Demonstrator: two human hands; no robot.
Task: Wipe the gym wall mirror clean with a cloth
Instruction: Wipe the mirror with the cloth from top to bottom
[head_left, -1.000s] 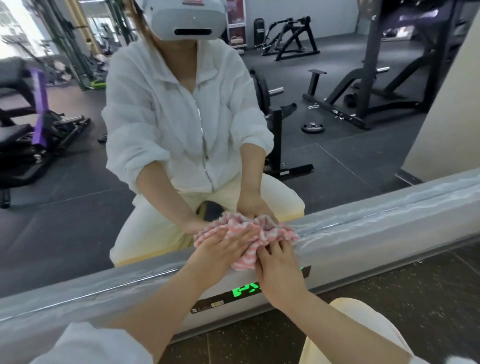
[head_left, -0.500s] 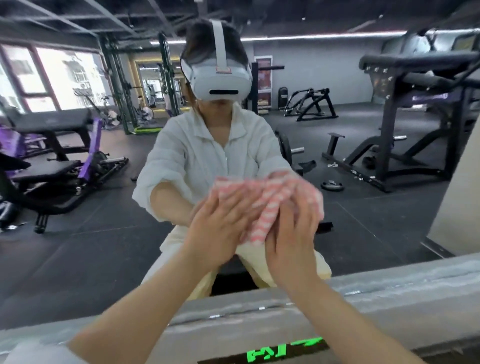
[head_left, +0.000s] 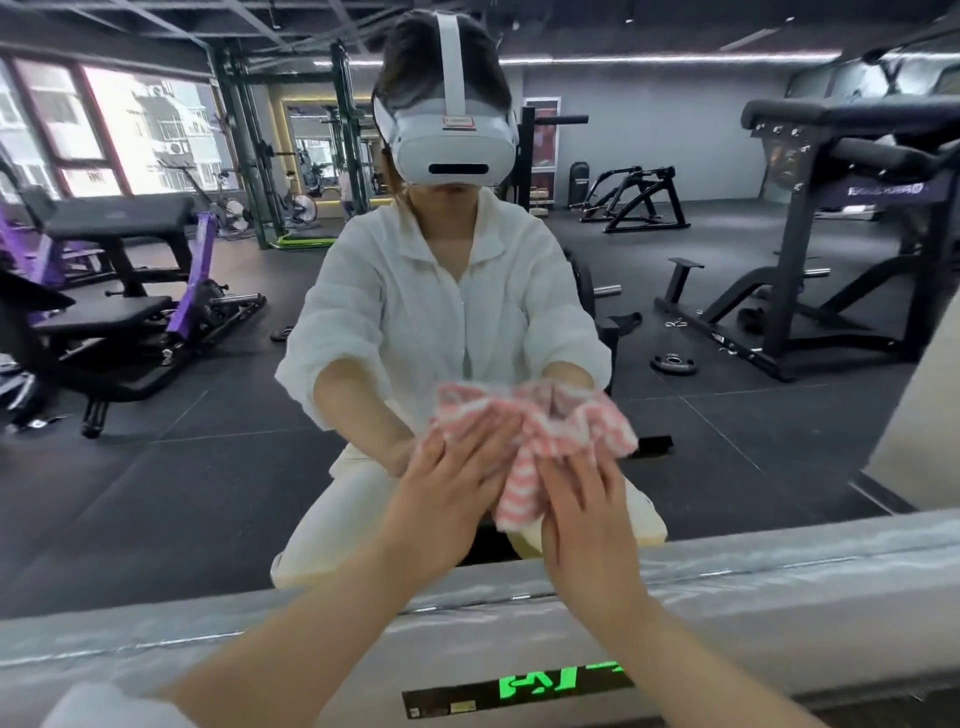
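Both hands press a pink striped cloth (head_left: 524, 431) flat against the low part of a gym wall mirror (head_left: 156, 467). Left hand (head_left: 452, 486) and right hand (head_left: 582, 499) have fingers spread straight. Wiping seems underway; most glass above looks unreached.

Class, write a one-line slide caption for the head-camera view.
Both hands, left hand and right hand, press a pink striped cloth flat against the gym wall mirror.
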